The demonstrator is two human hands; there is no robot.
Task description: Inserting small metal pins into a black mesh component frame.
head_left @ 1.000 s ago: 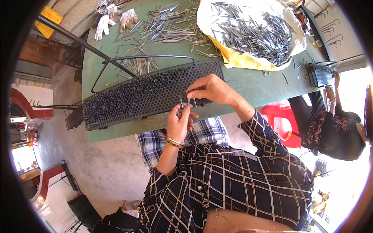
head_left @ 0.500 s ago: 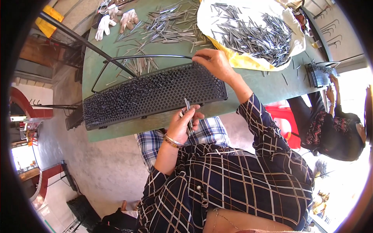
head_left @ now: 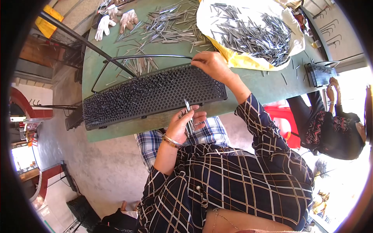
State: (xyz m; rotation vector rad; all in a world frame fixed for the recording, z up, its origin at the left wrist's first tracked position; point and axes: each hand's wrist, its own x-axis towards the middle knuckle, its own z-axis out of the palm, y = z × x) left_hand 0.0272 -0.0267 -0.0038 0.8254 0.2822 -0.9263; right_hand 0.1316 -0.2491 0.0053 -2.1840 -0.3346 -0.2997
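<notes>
A long black perforated rack (head_left: 128, 97), packed with small metal pins, lies across the green table (head_left: 264, 87) in front of me. My left hand (head_left: 182, 124) hovers just below the rack's near edge, shut on a small bundle of metal pins (head_left: 189, 116) that stick up from the fingers. My right hand (head_left: 211, 64) reaches over the rack's right end, its fingers curled over the far edge beside the thin wire frame (head_left: 143, 57). A bangle circles my left wrist.
A white and yellow sheet (head_left: 237, 58) holds a heap of metal pins (head_left: 252, 35) at the back right. Loose pins (head_left: 167, 27) and white gloves (head_left: 116, 21) lie at the back. On the right, another person (head_left: 334, 124) handles a smaller black rack (head_left: 320, 73); a red stool (head_left: 281, 124) stands below.
My right hand has left the spot next to my left hand and gone up to the rack's far edge. My left hand has stayed near the rack's front with its pins.
</notes>
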